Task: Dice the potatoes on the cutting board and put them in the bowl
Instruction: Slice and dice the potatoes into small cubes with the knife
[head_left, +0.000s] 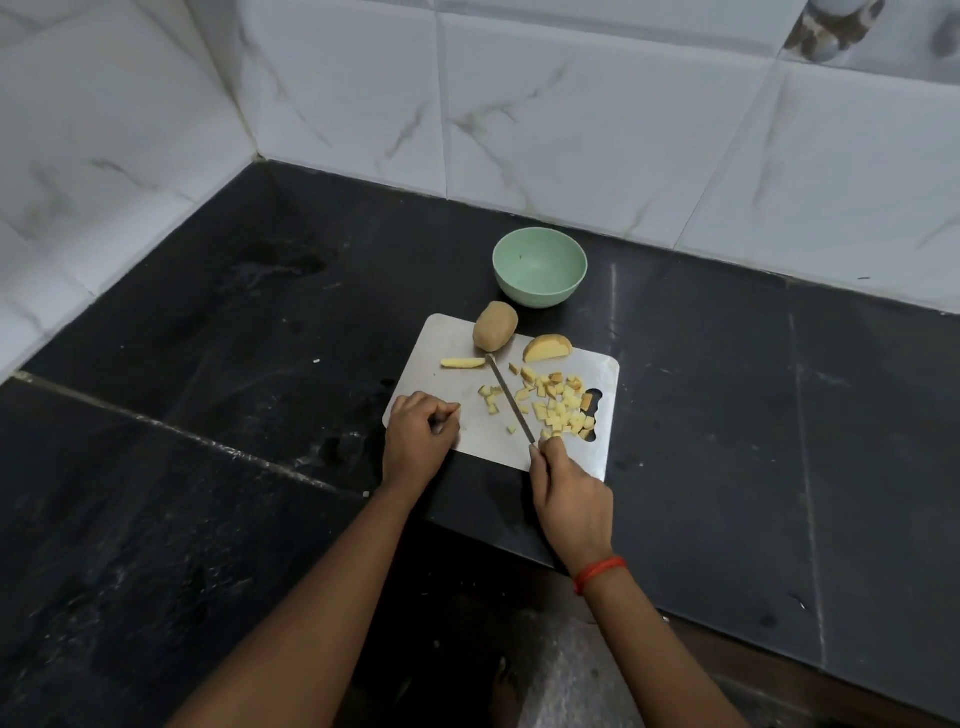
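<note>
A steel cutting board (457, 343) lies on the black counter. On it are a whole unpeeled potato (495, 326) at the far edge, a cut potato half (546, 347), one long strip (462, 362) and a heap of several diced pieces (558, 402) to the right. A few dice (490, 397) lie left of the knife (511, 402). My right hand (569, 496) grips the knife handle, the blade lying across the board. My left hand (418, 439) rests on the board's near left corner with curled fingers, holding nothing I can see. The green bowl (540, 267) behind the board is empty.
White marbled wall tiles (571, 119) rise close behind the bowl and along the left side. The black counter (208, 364) runs wide to the left and right of the board. Its front edge (519, 551) lies just below my right wrist.
</note>
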